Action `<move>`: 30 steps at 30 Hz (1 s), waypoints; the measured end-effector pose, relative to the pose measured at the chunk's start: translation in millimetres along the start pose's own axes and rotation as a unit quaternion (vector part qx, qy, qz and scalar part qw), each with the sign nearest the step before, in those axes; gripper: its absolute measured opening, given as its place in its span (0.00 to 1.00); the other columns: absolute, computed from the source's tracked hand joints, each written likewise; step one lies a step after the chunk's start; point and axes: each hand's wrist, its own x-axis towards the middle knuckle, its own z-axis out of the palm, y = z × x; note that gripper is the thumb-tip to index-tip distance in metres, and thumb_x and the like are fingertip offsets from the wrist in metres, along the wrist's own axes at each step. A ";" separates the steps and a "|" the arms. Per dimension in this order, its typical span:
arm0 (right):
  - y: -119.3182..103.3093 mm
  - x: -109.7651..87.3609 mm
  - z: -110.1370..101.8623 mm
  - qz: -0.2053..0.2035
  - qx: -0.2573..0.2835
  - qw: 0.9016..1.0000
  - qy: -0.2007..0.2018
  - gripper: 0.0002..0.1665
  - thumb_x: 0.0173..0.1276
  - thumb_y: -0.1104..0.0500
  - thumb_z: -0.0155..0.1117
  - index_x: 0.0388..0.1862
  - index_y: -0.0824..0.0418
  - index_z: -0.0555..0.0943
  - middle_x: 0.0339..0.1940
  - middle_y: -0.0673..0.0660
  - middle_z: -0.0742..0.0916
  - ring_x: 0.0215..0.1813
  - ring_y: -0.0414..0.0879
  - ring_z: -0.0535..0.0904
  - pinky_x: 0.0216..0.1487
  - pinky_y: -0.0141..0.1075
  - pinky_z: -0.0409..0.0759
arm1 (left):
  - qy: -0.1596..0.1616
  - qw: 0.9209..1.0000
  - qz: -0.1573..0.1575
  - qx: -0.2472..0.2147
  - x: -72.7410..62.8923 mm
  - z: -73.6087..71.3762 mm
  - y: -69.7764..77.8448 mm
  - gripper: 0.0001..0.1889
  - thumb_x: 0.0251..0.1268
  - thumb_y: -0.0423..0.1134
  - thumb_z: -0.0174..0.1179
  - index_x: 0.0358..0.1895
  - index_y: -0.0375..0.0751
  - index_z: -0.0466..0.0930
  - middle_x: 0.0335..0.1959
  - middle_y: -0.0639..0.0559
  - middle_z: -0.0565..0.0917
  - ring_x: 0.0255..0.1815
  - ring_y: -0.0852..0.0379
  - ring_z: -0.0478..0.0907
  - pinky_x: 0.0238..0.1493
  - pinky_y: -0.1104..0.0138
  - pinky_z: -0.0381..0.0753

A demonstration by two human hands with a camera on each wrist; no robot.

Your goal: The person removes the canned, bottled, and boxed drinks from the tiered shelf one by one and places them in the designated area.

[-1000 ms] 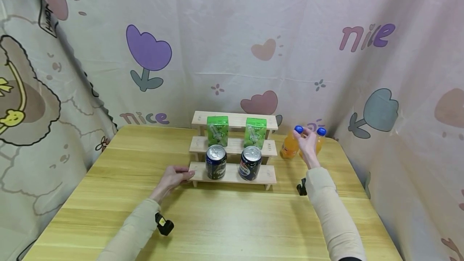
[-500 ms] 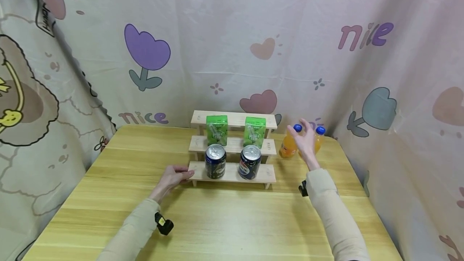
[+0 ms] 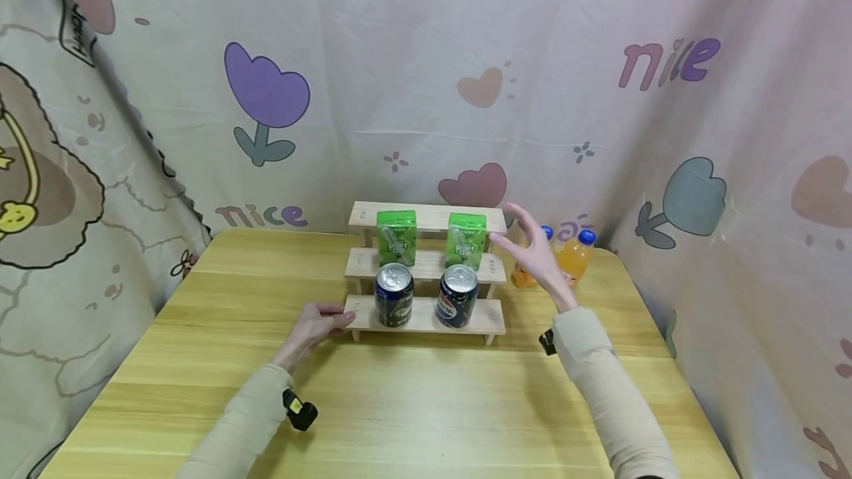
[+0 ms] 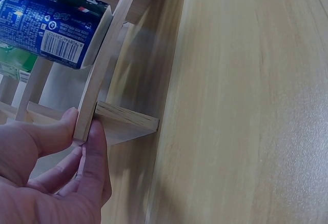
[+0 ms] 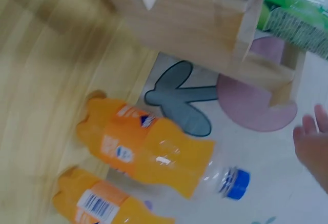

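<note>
A three-tier wooden shelf (image 3: 419,326) stands on the table. My left hand (image 3: 311,331) pinches the left end of its lowest board between thumb and fingers, as the left wrist view shows closely. My right hand (image 3: 535,257), thumb and fingers spread, is in the air by the shelf's upper right end and holds nothing. Two dark blue cans, a left can (image 3: 394,296) and a right can (image 3: 457,297), stand on the lowest board. Two green drink cartons, a left carton (image 3: 396,238) and a right carton (image 3: 465,241), stand on the middle board.
Two orange drink bottles with blue caps, a nearer bottle (image 5: 148,147) and an outer bottle (image 3: 576,257), stand right of the shelf. My right hand partly hides one in the head view. A patterned curtain (image 3: 399,80) hangs behind the wooden table (image 3: 413,405).
My right hand has let go of a bottle's blue cap, opened, and moved left towards the shelf. The bottles stay on the table. My left hand keeps its hold on the lowest board.
</note>
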 end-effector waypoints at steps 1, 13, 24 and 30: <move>-1.9 0.6 1.8 -0.005 0.005 1.000 -0.014 0.42 0.70 0.56 0.67 0.79 0.58 0.61 0.80 0.59 0.68 0.82 0.57 0.58 0.85 0.56 0.52 | 0.001 1.000 -0.001 -0.001 -0.2 0.1 0.0 0.24 0.66 0.29 0.64 0.59 0.14 0.71 0.39 0.42 0.87 0.33 0.63 0.83 0.41 0.71 0.89; -14.3 15.1 21.8 -0.005 0.027 0.994 -0.109 0.40 0.68 0.61 0.69 0.76 0.60 0.64 0.78 0.63 0.68 0.81 0.60 0.60 0.85 0.53 0.55 | -0.003 1.000 0.003 -0.001 -0.6 0.1 -0.3 0.24 0.66 0.30 0.64 0.58 0.14 0.71 0.39 0.44 0.86 0.33 0.62 0.83 0.43 0.69 0.90; -13.9 28.4 28.9 0.005 0.013 0.996 -0.091 0.33 0.65 0.64 0.72 0.67 0.65 0.73 0.61 0.67 0.81 0.62 0.61 0.80 0.68 0.48 0.81 | 0.001 1.000 0.003 0.002 -0.4 0.3 0.0 0.25 0.66 0.29 0.65 0.59 0.13 0.70 0.42 0.40 0.87 0.34 0.62 0.84 0.43 0.68 0.90; -14.2 27.7 30.5 0.005 0.005 0.997 -0.072 0.31 0.64 0.64 0.73 0.65 0.65 0.75 0.58 0.66 0.83 0.56 0.57 0.82 0.57 0.32 0.84 | 0.002 1.000 -0.001 0.004 -0.3 0.8 0.2 0.25 0.66 0.29 0.64 0.59 0.13 0.70 0.42 0.39 0.87 0.33 0.62 0.83 0.43 0.69 0.90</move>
